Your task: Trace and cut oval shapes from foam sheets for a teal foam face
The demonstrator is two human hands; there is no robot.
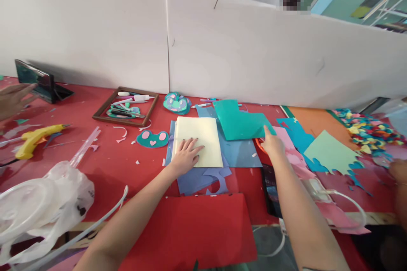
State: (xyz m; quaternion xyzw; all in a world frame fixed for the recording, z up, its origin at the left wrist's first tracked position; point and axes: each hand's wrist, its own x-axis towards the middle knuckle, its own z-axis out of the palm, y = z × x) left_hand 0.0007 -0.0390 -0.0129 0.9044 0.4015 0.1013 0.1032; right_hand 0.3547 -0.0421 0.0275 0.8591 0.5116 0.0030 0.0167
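The red surface (127, 165) is crowded with loose paper. Nearest the body, below both wrists, a big red sheet (190, 228) hangs over the front edge and could slide off if a forearm drags it.

Blue sheets (238, 152) lie stacked under and between the hands. On them sits a pale yellow sheet (203, 135), and the left hand (186, 156) rests flat and fully spread on its lower left corner, gripping nothing. With only that corner pinned, a sideways push would probably turn the yellow sheet on the slick blue paper.

The right hand (272, 144) points its forefinger onto the near right corner of a teal sheet (238, 123), just beyond the yellow one. Its other fingers are tucked under, so I cannot tell whether they hold anything. An orange handle (258, 146), maybe scissors, shows just left of that hand; blades hidden there could nick a finger.

A phone (270, 190) lies beneath the right forearm and may get knocked. Small paper scraps (122, 133), left of the left hand, would scatter with any sweep.
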